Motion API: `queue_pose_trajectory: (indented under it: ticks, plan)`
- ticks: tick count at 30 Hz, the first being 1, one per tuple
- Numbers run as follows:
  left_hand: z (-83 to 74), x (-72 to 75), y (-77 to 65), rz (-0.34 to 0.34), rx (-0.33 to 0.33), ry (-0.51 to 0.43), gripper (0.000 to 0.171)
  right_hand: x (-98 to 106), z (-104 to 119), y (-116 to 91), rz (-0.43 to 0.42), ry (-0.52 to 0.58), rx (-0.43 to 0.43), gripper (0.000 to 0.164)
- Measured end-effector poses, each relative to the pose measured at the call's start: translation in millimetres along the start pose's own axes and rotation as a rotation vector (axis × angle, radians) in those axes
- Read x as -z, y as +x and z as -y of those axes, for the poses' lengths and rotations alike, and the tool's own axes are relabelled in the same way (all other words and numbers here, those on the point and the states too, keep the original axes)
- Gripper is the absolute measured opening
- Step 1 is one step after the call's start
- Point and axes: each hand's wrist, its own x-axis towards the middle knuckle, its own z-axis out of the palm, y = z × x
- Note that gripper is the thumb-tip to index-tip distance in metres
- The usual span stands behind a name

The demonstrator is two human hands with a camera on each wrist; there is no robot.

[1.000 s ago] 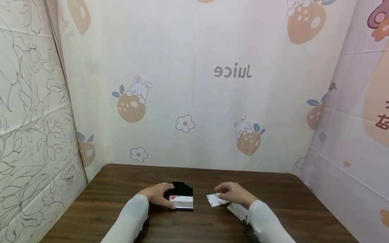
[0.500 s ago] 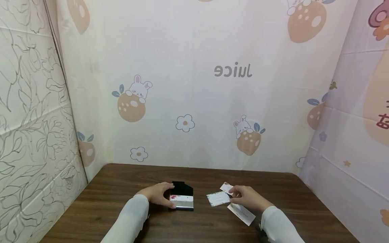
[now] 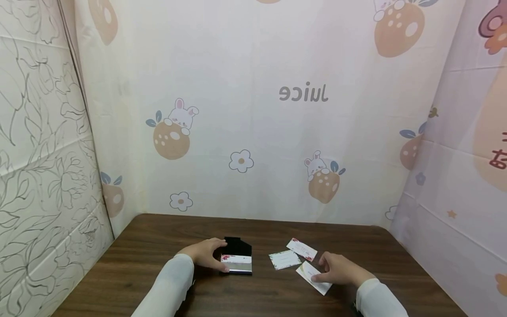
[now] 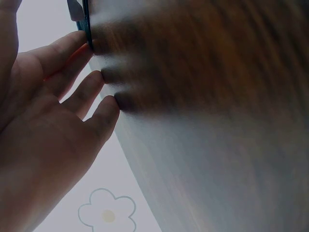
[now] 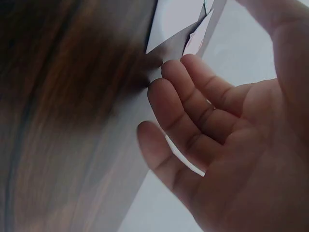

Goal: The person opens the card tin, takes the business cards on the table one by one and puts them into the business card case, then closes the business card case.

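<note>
A card case point(image 3: 240, 267) with a silver front and raised black lid lies on the table, a white card with red print point(image 3: 237, 258) showing inside. My left hand point(image 3: 206, 254) holds its left side between thumb and fingers; only a sliver of the case shows in the left wrist view. To the right lie a green-edged card point(image 3: 284, 260), a red-cornered card point(image 3: 302, 249) and a white card with a gold mark point(image 3: 310, 275). My right hand point(image 3: 341, 268) is over the gold-marked card, thumb touching it, fingers loosely bent beside its edge.
The brown wooden table point(image 3: 245, 299) ends at a patterned curtain point(image 3: 253, 132) behind. More patterned cloth point(image 3: 455, 185) hangs along the right side, and a flower-line cloth point(image 3: 47, 167) along the left.
My right hand has moved right and toward me, off the green-edged and red-cornered cards, to the gold-marked card. The red-cornered card is uncovered. My left hand stays on the case.
</note>
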Motion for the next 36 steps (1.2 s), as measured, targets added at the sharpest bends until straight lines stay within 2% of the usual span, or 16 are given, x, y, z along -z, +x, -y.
queue_pose_trajectory:
  ticks: [4, 9, 17, 26, 36]
  plan:
    - [-0.9, 0.6, -0.7, 0.000, 0.004, -0.001, 0.087, -0.8, -2.3, -2.8, 0.014, -0.005, 0.034, 0.053]
    - [-4.0, 2.0, -3.4, 0.003, 0.009, -0.002, 0.086, -5.5, -5.4, -1.9, 0.007, -0.013, 0.063, 0.051]
    - [-4.1, 2.4, -2.7, 0.005, 0.010, -0.002, 0.087, -13.5, -1.2, 0.8, -0.063, -0.106, -0.029, 0.044]
    - [-3.1, 2.4, -1.5, 0.004, 0.006, 0.001, 0.087, -9.9, -1.2, 0.6, -0.027, -0.020, 0.005, 0.036]
    - [-3.7, 2.2, -1.9, 0.008, 0.007, -0.001, 0.087, -11.3, -1.3, 0.4, -0.043, -0.009, -0.014, 0.038]
